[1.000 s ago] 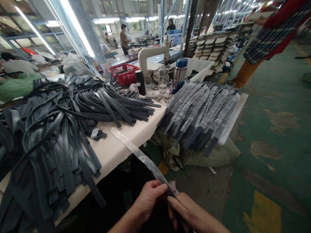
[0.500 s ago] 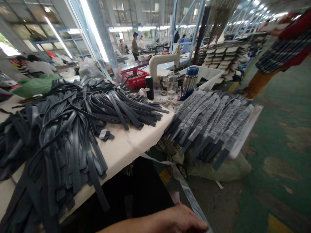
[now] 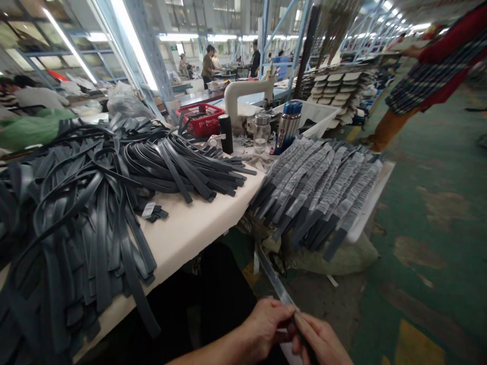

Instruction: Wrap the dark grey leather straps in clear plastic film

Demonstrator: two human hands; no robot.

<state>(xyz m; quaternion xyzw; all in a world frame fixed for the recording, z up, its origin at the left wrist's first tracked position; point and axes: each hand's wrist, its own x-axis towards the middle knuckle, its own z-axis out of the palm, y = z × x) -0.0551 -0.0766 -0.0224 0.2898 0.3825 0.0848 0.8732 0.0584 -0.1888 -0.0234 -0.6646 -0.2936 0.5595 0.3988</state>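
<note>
At the bottom edge of the view the person's left hand (image 3: 266, 327) and right hand (image 3: 323, 342) meet, fingertips almost touching, and both pinch the near end of one long dark strap in a clear sleeve (image 3: 276, 281). The left thumb and forefinger close on it from the left side, the right fingers close on it from the right and a little lower, so the gripped part sits right between the two hands. From that pinch the strap runs up and to the left, away from the body, crossing in front of the floor and a sack (image 3: 335, 258) below the table edge; its far end hangs free near the corner of the table (image 3: 190, 230), not resting on it. Just beyond the far end, up and to the right, lies a fanned stack of wrapped straps (image 3: 319, 187) on a white board (image 3: 371, 203), well apart from the hands. On the cream table top to the left sprawls a large heap of bare dark straps (image 3: 95, 192), some drooping over the near edge. Behind these stand a black flask (image 3: 225, 133), a clear jar (image 3: 259, 133), a blue-capped steel bottle (image 3: 288, 123), a red basket (image 3: 200, 119) and a white sewing machine (image 3: 247, 91). A person in red with orange trousers (image 3: 426, 71) stands at the upper right on the green floor (image 3: 437, 203).
</note>
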